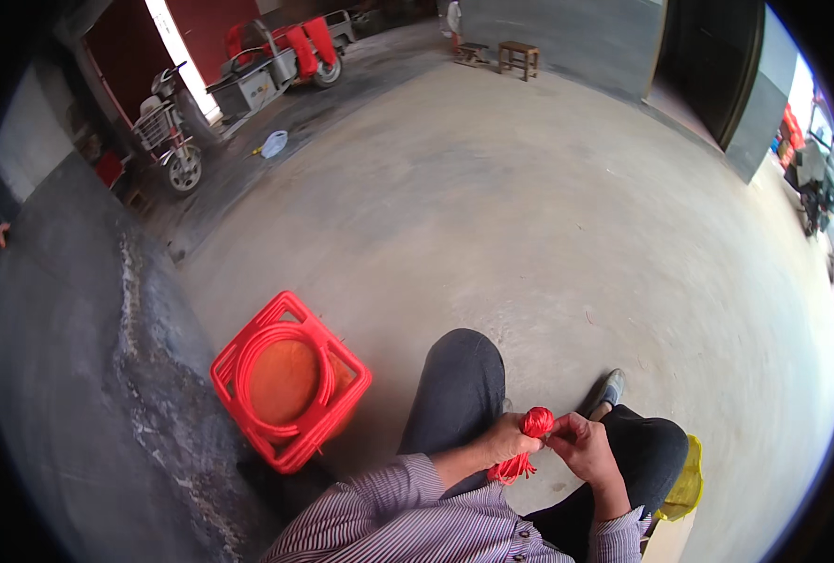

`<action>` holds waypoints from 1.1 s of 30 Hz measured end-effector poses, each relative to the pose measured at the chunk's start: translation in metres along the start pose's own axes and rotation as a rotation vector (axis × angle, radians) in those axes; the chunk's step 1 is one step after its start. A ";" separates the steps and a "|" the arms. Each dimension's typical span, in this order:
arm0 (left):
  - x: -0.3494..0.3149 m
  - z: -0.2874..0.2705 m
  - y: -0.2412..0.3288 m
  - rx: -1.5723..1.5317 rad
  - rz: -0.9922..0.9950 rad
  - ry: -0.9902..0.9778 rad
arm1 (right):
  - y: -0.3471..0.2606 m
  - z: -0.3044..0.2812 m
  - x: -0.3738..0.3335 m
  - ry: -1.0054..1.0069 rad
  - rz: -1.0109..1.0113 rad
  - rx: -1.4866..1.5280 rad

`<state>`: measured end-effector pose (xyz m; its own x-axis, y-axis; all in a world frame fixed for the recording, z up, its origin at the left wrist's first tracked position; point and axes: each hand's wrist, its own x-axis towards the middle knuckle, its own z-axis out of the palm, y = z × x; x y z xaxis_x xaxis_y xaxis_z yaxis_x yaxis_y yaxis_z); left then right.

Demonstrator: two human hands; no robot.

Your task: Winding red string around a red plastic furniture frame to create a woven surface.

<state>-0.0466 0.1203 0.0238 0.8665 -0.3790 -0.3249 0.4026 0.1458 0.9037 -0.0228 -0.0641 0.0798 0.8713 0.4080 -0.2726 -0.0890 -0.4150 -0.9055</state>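
Note:
A red tassel (536, 421) with a round, shiny ball-shaped head sits between my two hands, over the gap between my knees. My left hand (505, 439) is closed around it just below the head, and loose red strands (512, 469) hang out under the fingers. On the other side, my right hand (584, 448) is bent in a pinch close to the head. Its fingertips meet next to my left thumb; whatever they grip is too small to make out.
Red square frames with rings (353, 366) lie on a round orange-red seat (283, 380) at my left, beside a grey wall. A yellow basket (689, 479) stands by my right knee. Farther off are a bicycle-like scooter (177, 155), a three-wheeler (267, 80) and a wooden stool (518, 49).

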 end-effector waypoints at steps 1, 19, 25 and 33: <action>0.002 0.001 -0.001 -0.033 0.002 0.002 | 0.004 -0.001 -0.001 0.016 0.007 0.005; 0.020 0.006 -0.012 0.030 0.077 0.024 | 0.031 -0.011 -0.026 -0.114 -0.068 0.930; -0.001 0.011 0.000 -0.002 0.119 0.065 | 0.004 -0.010 -0.040 -0.182 -0.184 0.804; -0.034 0.022 0.050 0.265 0.153 0.190 | -0.008 -0.002 -0.034 -0.381 -0.079 0.281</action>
<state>-0.0617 0.1207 0.0860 0.9602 -0.1908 -0.2041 0.1953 -0.0636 0.9787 -0.0510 -0.0770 0.0968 0.6461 0.7204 -0.2521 -0.2024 -0.1567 -0.9667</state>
